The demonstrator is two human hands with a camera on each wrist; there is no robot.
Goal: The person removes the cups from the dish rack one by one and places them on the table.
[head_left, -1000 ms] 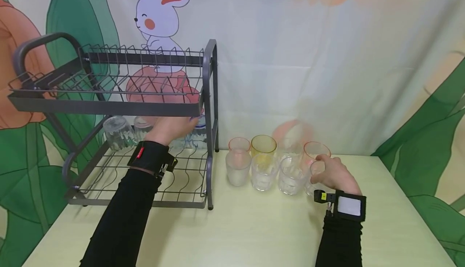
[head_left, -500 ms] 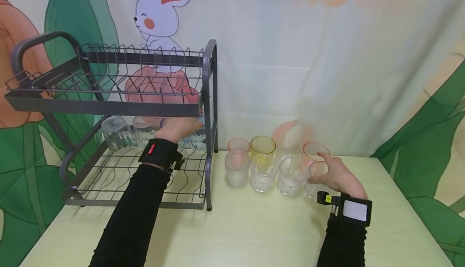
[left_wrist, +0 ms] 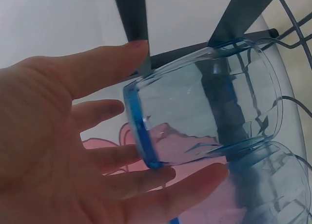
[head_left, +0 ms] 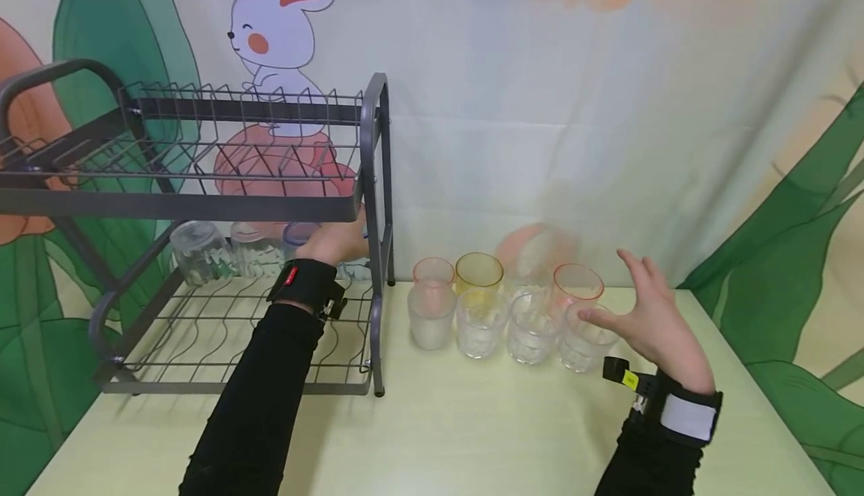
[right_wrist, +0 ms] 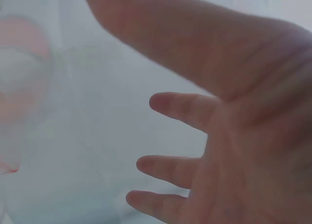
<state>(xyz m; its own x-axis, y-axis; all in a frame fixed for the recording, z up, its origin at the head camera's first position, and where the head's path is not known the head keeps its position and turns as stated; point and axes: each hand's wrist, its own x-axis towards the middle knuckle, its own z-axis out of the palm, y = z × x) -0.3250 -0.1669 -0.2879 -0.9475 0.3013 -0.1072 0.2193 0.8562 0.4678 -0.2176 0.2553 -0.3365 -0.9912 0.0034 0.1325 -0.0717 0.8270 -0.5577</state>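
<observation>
My left hand (head_left: 337,239) reaches into the lower tier of the dark dish rack (head_left: 189,203). In the left wrist view its thumb and fingers spread around the blue-rimmed end of a clear glass (left_wrist: 190,107); firm contact cannot be made out. A second clear glass (left_wrist: 273,185) lies beside it. On the table my right hand (head_left: 651,323) is raised with fingers spread and holds nothing. Its thumb is by the rim of a clear tumbler (head_left: 586,342), the rightmost of the front row. Behind that tumbler stands a red-rimmed glass (head_left: 578,284).
Other glasses stand close together in two rows right of the rack, among them a yellow glass (head_left: 479,272) and a pink-rimmed glass (head_left: 433,272). More upturned glasses (head_left: 201,252) line the back of the lower tier. A printed curtain (head_left: 513,106) hangs behind.
My left hand has moved right along the lower tier, uncovering a blue-rimmed glass there. My right hand has drawn back to the right from the glasses and spread its fingers. The view has shifted slightly.
</observation>
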